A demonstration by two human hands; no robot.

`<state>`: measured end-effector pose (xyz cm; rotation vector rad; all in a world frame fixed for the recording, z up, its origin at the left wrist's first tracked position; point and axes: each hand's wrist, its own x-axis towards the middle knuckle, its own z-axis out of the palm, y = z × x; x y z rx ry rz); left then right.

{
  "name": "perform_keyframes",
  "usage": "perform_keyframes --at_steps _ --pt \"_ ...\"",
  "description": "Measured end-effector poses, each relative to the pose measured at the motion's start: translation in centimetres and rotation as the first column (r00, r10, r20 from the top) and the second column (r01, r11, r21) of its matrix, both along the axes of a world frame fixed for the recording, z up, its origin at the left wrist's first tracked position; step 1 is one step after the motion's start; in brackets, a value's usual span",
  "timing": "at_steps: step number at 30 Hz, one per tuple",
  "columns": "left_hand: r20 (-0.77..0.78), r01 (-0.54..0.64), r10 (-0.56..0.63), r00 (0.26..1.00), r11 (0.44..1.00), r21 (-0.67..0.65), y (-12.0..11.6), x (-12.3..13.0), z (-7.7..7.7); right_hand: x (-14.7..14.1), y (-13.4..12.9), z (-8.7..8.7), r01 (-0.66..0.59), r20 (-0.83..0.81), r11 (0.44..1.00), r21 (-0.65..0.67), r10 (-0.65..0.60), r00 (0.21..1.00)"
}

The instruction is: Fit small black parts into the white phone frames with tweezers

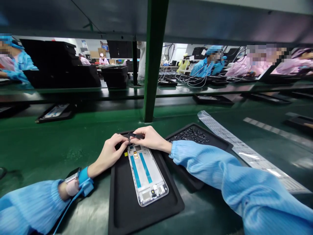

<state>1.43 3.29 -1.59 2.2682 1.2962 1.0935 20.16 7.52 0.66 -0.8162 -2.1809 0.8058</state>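
Silvery phone frame, probably stiff, best edge-held, is lying by narrowed left fingers, right fingers pinching a black piece.

Left arm: extends from the lower left corner, slanting forward and inward, its blue sleeve gathered above the wrist.
Left wrist: nearly in line with the forearm.
Left hand: back upward, fingers curled, thumb stretched toward their tips.
Right arm: crosses from the lower right, blue-sleeved to the wrist.
Right wrist: bare, almost straight.
Right hand: points leftward, fingers bent, closed in a pinch with the thumb.
Both hands: fingertips meet or nearly meet.
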Motion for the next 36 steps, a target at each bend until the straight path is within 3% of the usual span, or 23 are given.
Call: perform_keyframes --at_steps 10,17,36 --pt "-0.088 -0.002 0.002 0.996 1.0 -0.005 0.1 0.1 0.0 0.1 0.1 -0.1 -0.039 0.075 0.99 0.138 0.029 0.997" --pt "-0.136 -0.011 0.007 0.991 1.0 -0.028 0.3 -0.1 -0.1 0.9 1.7 -0.8 -0.078 0.14 0.988 0.13 0.059 0.988" --pt "-0.174 0.008 -0.015 0.985 0.999 -0.039 0.2 0.2 0.1 0.4 1.5 -1.5 -0.102 0.191 0.981 0.167 0.07 0.979"
